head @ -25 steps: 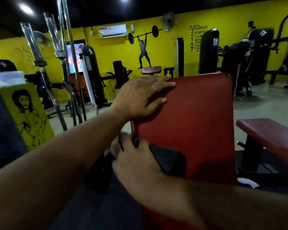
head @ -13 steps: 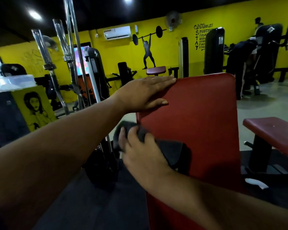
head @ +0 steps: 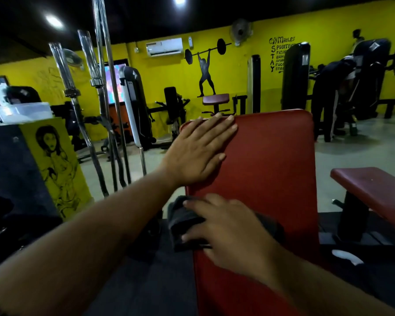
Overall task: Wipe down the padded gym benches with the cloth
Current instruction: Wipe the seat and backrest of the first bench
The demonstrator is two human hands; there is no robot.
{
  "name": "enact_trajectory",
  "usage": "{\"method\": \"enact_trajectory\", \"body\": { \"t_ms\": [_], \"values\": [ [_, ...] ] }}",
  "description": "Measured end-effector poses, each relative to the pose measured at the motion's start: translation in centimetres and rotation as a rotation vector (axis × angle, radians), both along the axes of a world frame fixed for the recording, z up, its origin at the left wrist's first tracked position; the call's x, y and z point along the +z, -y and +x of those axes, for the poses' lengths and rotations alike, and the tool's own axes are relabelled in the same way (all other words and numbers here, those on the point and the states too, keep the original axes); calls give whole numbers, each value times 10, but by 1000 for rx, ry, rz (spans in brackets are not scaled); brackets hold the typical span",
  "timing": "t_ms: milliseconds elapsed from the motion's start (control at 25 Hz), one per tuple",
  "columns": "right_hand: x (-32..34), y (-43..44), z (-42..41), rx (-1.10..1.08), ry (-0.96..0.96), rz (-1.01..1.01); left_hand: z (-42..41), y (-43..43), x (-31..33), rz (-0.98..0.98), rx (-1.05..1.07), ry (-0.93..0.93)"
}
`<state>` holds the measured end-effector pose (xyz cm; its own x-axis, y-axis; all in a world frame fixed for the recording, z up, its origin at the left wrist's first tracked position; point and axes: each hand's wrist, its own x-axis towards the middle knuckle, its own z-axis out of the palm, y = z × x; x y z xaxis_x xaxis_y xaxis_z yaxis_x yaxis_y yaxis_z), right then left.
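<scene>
The left hand [head: 198, 151] lies flat, fingers straight, on the red bench pad [head: 271, 167] at its top corner (probably steadying it), while the right hand [head: 228, 226], fingers spread, presses the dark cloth [head: 183, 220] against its left edge.

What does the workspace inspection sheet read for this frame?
Surface: red bench pad, upright, facing the camera.
Job's things: dark cloth at the pad's left edge, partly overhanging it.
Clutter: white object low down beside the second bench.
Hands: left hand flat on the pad's top left corner; right hand presses the cloth on the pad.
Cables: nothing seen.
Surroundings: barbells standing at left, machines along the yellow wall.
</scene>
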<state>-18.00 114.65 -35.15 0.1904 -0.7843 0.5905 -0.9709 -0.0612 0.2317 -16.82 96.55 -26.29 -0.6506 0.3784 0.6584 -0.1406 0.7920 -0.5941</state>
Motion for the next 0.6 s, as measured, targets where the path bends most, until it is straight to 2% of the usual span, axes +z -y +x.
{"method": "enact_trajectory", "body": {
  "t_ms": [80,160,280,320,400,480,600],
  "values": [
    [17,-41,-18,20,81,-10,-3,-10,-31,68,34,-121],
    [32,-67,-36,-5,26,-35,-4,-24,-56,143,54,-221],
    [90,-65,-47,1,47,-172,-2,-38,-72,381,-43,-320],
    [113,-54,-47,-39,6,-234,0,-42,-78,383,-42,-351],
    [153,-16,-44,-193,-103,-241,4,-46,-90,307,15,-282],
    [170,28,-33,-347,-259,-159,7,-43,-94,254,22,-201],
    [161,69,-9,-385,-679,46,6,-40,-96,195,34,-192]
  ]
}}
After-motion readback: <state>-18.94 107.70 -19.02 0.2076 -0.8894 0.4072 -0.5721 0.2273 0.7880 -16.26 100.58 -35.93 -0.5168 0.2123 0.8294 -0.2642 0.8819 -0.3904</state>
